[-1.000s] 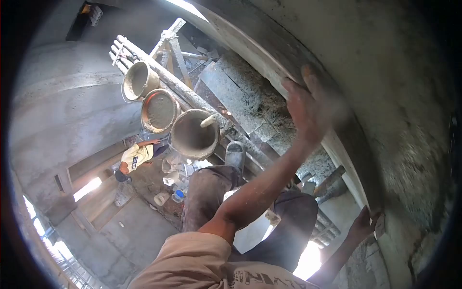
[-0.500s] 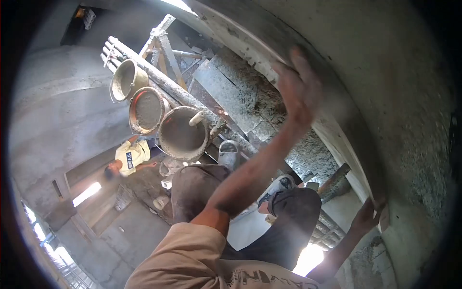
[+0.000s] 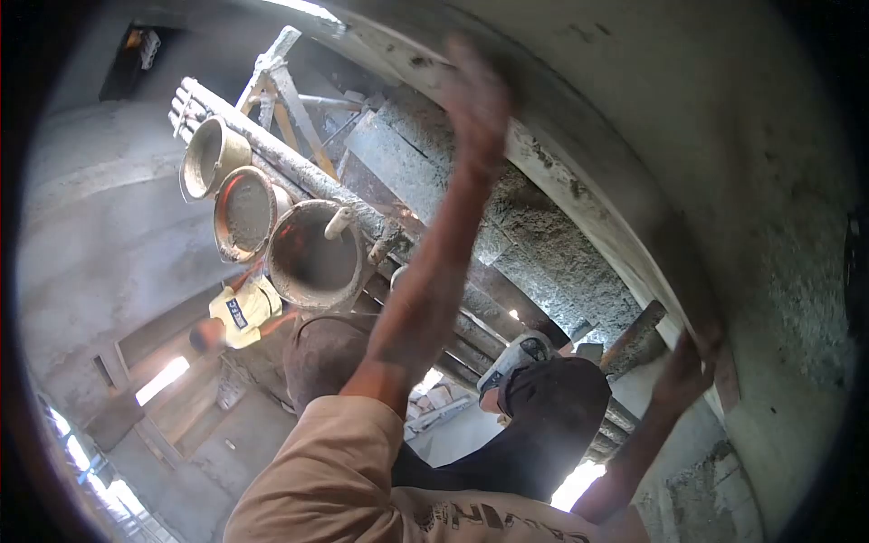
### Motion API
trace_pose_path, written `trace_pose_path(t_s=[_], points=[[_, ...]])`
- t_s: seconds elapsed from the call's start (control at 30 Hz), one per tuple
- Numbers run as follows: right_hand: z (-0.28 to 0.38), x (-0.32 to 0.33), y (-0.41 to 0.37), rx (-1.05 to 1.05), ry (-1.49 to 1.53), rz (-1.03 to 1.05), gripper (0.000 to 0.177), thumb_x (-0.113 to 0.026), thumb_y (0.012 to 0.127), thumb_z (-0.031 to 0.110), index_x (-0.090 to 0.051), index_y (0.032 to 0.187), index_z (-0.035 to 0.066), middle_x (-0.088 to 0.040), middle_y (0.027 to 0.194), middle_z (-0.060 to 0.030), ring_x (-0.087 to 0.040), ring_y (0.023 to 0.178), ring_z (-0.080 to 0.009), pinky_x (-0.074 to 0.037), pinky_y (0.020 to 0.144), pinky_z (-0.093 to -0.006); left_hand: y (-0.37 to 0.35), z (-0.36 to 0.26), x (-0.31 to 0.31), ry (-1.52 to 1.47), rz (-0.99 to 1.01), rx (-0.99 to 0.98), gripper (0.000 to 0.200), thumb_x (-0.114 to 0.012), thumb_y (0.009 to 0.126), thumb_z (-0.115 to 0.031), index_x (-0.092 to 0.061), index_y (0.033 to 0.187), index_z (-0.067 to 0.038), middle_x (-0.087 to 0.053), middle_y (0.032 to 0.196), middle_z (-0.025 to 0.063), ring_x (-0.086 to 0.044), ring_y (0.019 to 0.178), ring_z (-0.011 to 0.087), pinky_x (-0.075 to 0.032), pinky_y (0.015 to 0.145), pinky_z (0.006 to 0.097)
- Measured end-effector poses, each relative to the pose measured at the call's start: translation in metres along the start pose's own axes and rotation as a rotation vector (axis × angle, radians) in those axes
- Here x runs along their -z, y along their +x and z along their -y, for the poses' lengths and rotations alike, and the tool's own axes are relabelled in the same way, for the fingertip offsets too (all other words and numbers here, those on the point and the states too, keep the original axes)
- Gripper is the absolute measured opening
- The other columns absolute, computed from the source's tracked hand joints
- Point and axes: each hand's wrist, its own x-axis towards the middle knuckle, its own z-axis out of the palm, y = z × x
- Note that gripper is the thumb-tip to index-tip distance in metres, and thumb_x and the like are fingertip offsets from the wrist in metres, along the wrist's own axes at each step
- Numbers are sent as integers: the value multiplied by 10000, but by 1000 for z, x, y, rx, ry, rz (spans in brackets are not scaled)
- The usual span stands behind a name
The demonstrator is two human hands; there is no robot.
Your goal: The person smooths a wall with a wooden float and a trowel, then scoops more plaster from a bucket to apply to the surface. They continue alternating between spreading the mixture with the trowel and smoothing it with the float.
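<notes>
A long, flat straightedge (image 3: 647, 217) lies against the curved, grey plastered surface (image 3: 760, 208) on the right. My left hand (image 3: 480, 104), blurred by motion, is up at its far part with the fingers over the edge. Lower right, my right hand (image 3: 683, 373) is closed around the near end, where a reddish-brown tip sticks out below the fingers. Both arms are spread wide along the straightedge. My knees are bent beneath them, and one sandalled foot (image 3: 516, 362) rests on poles.
A large bucket (image 3: 288, 294) with a pale handle in it, a mortar-filled bucket (image 3: 281, 210) and another bucket (image 3: 237, 149) stand along mortar-caked poles (image 3: 290, 154). A person in a yellow shirt (image 3: 249, 308) is below left. Rough boards (image 3: 389, 149) lie beyond the poles.
My left hand has moved up and left along the straightedge. My right hand stays at the lower end, shifted slightly. The view has tilted a little, and my left knee has moved left.
</notes>
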Motion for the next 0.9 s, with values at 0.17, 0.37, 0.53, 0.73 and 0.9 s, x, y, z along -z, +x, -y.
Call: trace_pose_path(t_s=[0.17, 0.37, 0.53, 0.73, 0.9], points=[[-4, 55, 7, 2, -161, -94, 504, -628, 1007, 17, -450, 1459, -119, -501, 1514, -266, -571, 1340, -269, -477, 1137, -360, -70, -64, -4, 34, 108, 311, 495, -444, 1117, -362, -448, 1319, 89, -576, 1148, 185, -529, 853, 184, -481, 711, 381], [-49, -78, 12, 122, 65, 157, 541, -590, 1054, 169, -411, 1491, -96, -450, 1537, -258, -460, 1435, -286, -382, 1225, -405, 62, 35, 43, 144, 177, 154, 662, -355, 1122, -441, -508, 1247, 190, -665, 1082, 260, -674, 864, 313, -561, 766, 435], [-50, -69, 11, 102, 6, 62, 595, -685, 994, 70, -412, 1488, -120, -588, 1416, -247, -614, 1275, -283, -508, 1092, -363, 68, 109, 48, 89, 131, -367, 655, -379, 1103, -484, -520, 1238, 140, -613, 1073, 219, -608, 991, 279, -529, 839, 425], [-62, 28, 13, 103, -408, -57, 579, -630, 1008, -13, -390, 1529, -93, -575, 1440, -259, -613, 1286, -267, -498, 1093, -363, -44, 15, 3, 168, 87, 177, 695, -377, 1112, -450, -324, 1414, 175, -587, 1249, 384, -609, 1187, 429, -455, 1071, 483], [-103, -45, 19, 287, -281, 71, 557, -618, 1009, -6, -405, 1517, -86, -561, 1445, -244, -584, 1310, -289, -488, 1105, -389, 20, 68, 21, 211, 14, 128, 735, -402, 1097, -510, -419, 1376, 170, -629, 1220, 344, -654, 1076, 373, -504, 1009, 437]])
